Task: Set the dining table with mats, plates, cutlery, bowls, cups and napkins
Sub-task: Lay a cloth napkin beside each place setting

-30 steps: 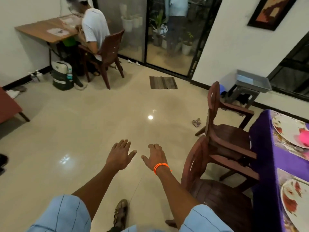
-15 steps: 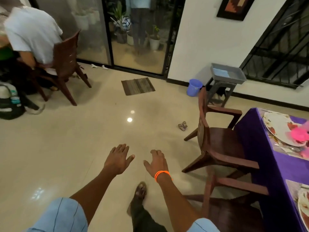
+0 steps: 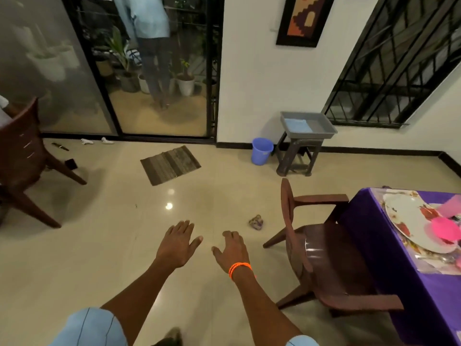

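Beside table (image 3: 411, 283), chair (image 3: 331, 265), floor scrap (image 3: 256, 222)

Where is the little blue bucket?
In the head view the blue bucket stands on the floor against the white wall, upper middle right, just left of the dark stool that carries the grey tray.

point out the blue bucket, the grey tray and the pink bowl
blue bucket (image 3: 262, 151), head view, on its front wall
grey tray (image 3: 321, 126), head view, on its bare floor
pink bowl (image 3: 445, 229), head view, on its upturned side
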